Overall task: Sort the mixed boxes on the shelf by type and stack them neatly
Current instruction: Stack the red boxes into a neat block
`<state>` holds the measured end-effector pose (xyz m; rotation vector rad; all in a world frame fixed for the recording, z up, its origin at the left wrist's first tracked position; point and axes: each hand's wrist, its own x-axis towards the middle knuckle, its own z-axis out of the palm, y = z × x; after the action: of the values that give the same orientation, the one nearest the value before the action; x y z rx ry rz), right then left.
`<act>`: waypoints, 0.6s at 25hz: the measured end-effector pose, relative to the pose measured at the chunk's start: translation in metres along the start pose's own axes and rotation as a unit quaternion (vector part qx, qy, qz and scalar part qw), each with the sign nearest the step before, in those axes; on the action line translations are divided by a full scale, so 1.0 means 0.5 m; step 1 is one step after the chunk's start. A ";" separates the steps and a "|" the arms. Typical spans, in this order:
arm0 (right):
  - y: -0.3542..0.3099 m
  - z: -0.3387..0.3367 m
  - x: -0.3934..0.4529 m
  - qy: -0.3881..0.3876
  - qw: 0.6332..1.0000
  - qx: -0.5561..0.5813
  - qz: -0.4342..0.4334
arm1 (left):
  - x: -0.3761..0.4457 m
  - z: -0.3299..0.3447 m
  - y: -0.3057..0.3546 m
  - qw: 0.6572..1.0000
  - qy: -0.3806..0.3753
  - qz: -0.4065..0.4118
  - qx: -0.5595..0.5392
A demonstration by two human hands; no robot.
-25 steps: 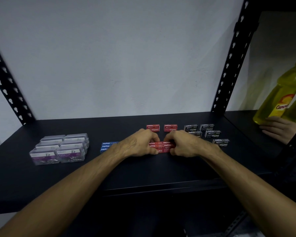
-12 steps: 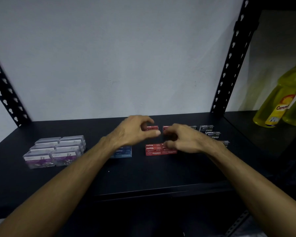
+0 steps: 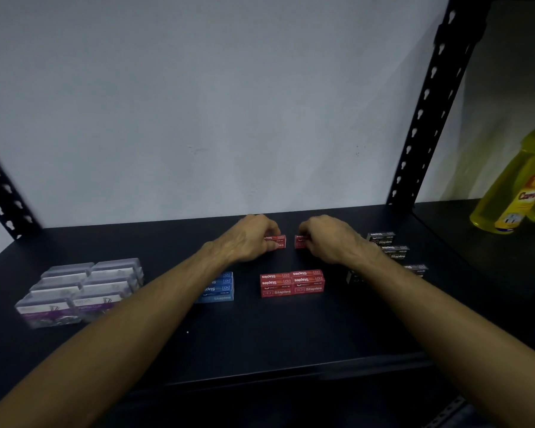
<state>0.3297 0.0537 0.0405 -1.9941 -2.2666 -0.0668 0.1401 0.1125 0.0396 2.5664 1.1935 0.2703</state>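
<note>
Left hand (image 3: 252,237) and right hand (image 3: 329,239) each apparently grip a half-hidden red staple box (image 3: 278,241) at twelve o'clock.

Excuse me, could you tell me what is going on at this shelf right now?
A person is sorting small stationery boxes on a dark shelf. The left hand and the right hand each close on a loose red staples box at the back: the left red box and the right red box. Nearer the front sits a neat red stack, with a blue stack to its left, clear paper-clip cases at far left and black staples boxes on the right.
</note>
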 end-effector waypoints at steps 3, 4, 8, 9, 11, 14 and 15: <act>-0.006 0.001 0.006 -0.013 1.000 0.022 -0.008 | 0.004 0.010 0.002 1.000 0.006 0.010 -0.007; -0.009 0.000 0.007 -0.017 0.999 0.035 -0.012 | 0.005 0.013 0.003 1.000 0.005 0.012 -0.012; -0.011 0.001 0.006 -0.026 0.998 0.055 -0.029 | 0.006 0.018 0.006 1.000 0.007 0.017 -0.017; -0.010 0.001 0.005 -0.028 0.997 0.058 -0.032 | 0.005 0.019 0.006 1.000 0.007 0.017 -0.019; -0.009 -0.001 0.004 -0.034 0.997 0.067 -0.035 | 0.003 0.018 0.005 1.000 0.007 0.017 -0.021; -0.008 -0.002 0.005 -0.040 0.996 0.071 -0.039 | 0.002 0.018 0.007 1.000 0.008 0.022 -0.018; -0.008 -0.001 0.005 -0.040 0.996 0.071 -0.040 | 0.001 0.018 0.007 1.000 0.009 0.022 -0.018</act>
<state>0.3256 0.0554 0.0415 -1.8663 -2.3283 0.1662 0.1457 0.1091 0.0326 2.5674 1.1289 0.3221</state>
